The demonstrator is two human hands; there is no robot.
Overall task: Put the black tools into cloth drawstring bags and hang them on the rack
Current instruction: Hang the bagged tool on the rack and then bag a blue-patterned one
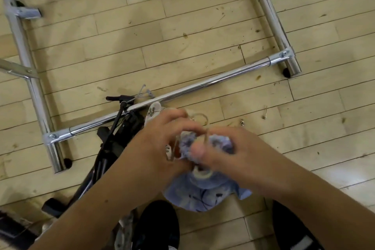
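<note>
A light blue cloth drawstring bag (205, 191) with dark print hangs between both hands, its neck gathered tight. My left hand (162, 144) pinches the beige drawstring (203, 119) at the bag's mouth, and the cord loops up above the fingers. My right hand (227, 152) grips the bunched neck from the right. What is inside the bag is hidden. Black tools (115, 138) lie in a pile on the floor to the left, against the chrome rack (203, 85). A white printed bag (153, 111) peeks out behind my left hand.
The rack's lower bars frame a rectangle of wooden floor (142, 46) ahead. Its black feet (287, 72) stand on the boards. My black shoes (158, 227) are at the bottom of the view, with another patterned cloth (125, 227) beside the left one.
</note>
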